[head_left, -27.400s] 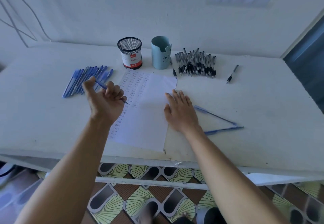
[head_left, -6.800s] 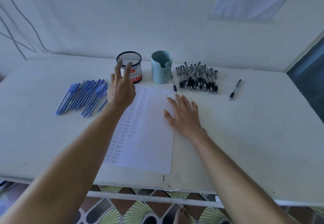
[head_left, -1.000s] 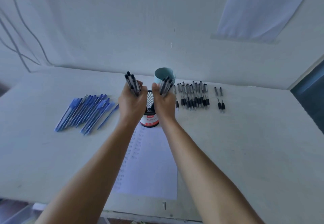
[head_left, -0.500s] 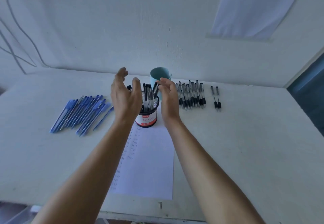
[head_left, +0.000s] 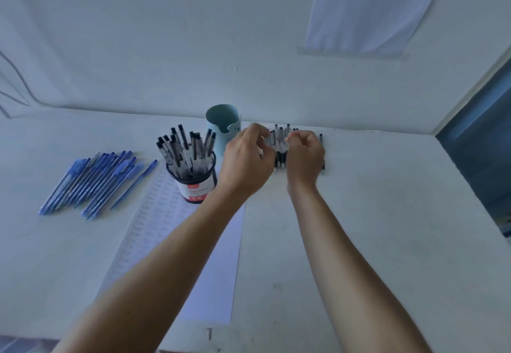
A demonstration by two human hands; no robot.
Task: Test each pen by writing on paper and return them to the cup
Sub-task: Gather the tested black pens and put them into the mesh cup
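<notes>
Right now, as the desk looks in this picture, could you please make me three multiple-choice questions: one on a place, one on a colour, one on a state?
1. Relative to the mesh cup, the blue pens lie:
A. inside it
B. on the table, to its left
C. behind it

2. The pens standing in the mesh cup have tops that are:
A. red
B. black
C. green

3. The mesh cup is:
A. tipped on its side
B. upside down
C. upright, holding pens

Answers: 1 B, they lie side by side on the table left of the cup. 2 B, dark tops stick out above the rim. 3 C, its open rim faces up with pens leaning in it.
</notes>
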